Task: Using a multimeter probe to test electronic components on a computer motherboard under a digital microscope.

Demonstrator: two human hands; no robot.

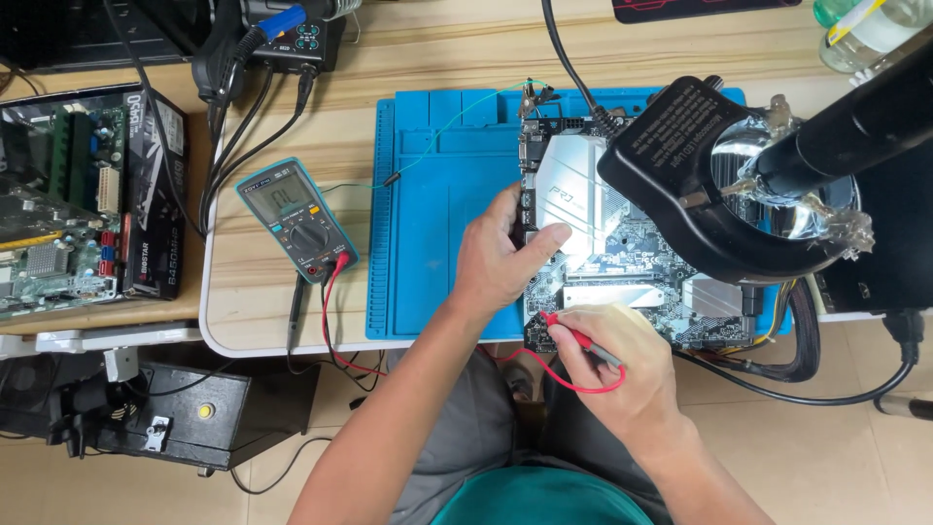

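While the circuit board (pixel 622 243) lay on the blue mat (pixel 437 214) | left hand (pixel 501 258) gripped its edge | right hand (pixel 617 365) pinched the red probe (pixel 573 335) on it | a slipping tip risked bridging contacts.

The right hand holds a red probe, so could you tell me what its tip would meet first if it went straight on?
The right hand points the red probe up-left; its tip seems already at the motherboard edge, though depth is unclear.
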